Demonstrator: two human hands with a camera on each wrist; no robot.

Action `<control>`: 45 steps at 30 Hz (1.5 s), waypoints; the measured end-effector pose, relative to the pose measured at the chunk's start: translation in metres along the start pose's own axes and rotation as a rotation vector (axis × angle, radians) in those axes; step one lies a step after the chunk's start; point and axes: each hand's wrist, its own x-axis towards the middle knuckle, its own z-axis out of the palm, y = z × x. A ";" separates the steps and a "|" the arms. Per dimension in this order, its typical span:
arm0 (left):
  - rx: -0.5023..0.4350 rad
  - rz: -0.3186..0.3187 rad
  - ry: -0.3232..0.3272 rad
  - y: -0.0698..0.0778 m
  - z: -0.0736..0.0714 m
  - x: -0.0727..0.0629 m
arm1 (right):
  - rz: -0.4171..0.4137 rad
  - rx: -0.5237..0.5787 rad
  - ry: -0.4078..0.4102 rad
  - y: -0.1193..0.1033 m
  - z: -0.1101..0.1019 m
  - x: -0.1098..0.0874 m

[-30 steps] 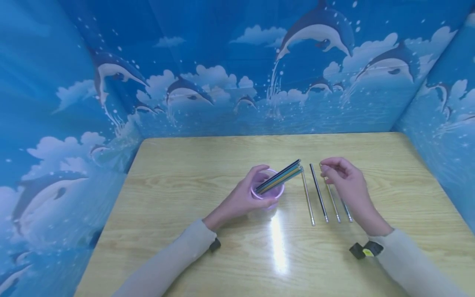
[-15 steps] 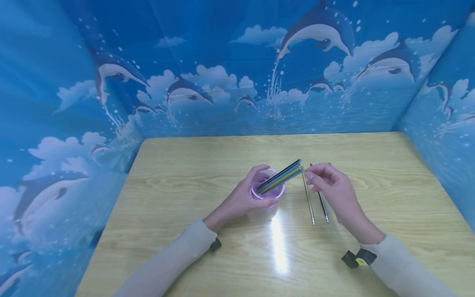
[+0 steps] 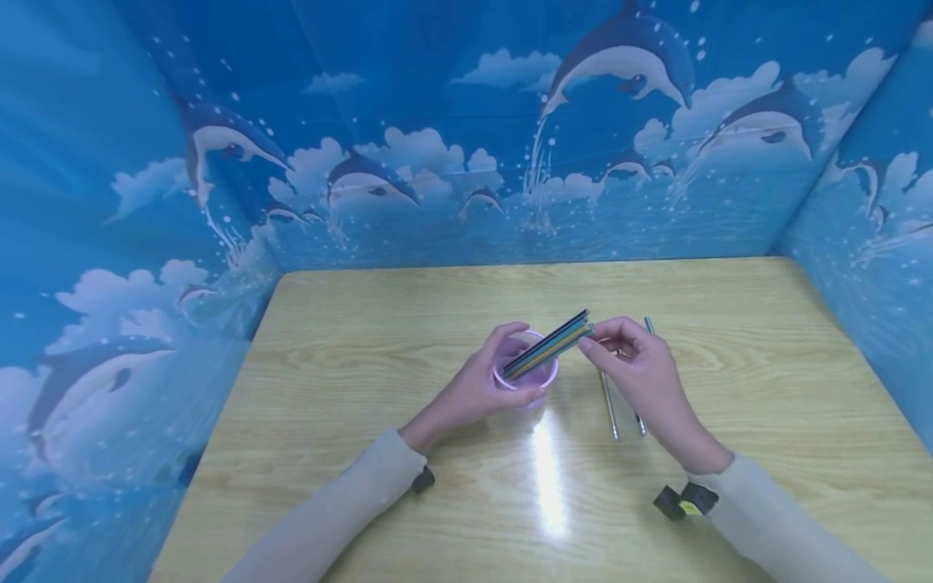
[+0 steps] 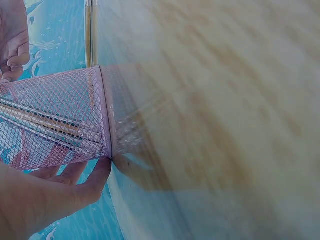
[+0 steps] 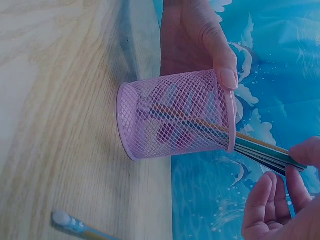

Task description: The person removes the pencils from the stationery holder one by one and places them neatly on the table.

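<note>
In the centre of the head view, the left hand [image 3: 477, 385] grips a pink mesh cup [image 5: 175, 90], with the thumb on the near side and the fingers on the far side. The cup stands on the wooden table [image 3: 364, 486]. A bundle of pencils [image 3: 547, 352] is inside it; they lean together over the rim, and their ends point to the upper right of the frame.

The right hand [image 3: 641, 368], just right of the centre, pinches these ends between thumb and finger, as the right wrist view shows at its right edge. How many pencils are in this pinch, I cannot tell.

Below the right hand, a gold pencil [image 3: 608, 405] and a dark pencil [image 3: 641, 424] lie on the table, side by side and apart, both partly covered by the hand. Above the same hand, the tip of a teal pencil [image 3: 649, 325] comes out. In the lower left of the right wrist view, one pencil end with a pale eraser [image 5: 61, 218] is visible.

Both arms wear light sleeves [image 3: 342, 502]. Behind the table, a blue cloth [image 3: 437, 227] with dolphins and clouds fills the upper part of the frame.
</note>
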 end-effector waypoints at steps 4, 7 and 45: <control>0.004 0.001 0.001 0.000 -0.001 0.000 | -0.007 -0.005 0.007 0.000 0.002 0.001; 0.010 0.002 0.003 -0.001 -0.001 0.000 | -0.013 -0.020 0.008 0.000 0.004 0.002; 0.013 -0.013 0.008 0.000 0.000 0.000 | -0.379 0.646 0.336 -0.010 0.002 0.001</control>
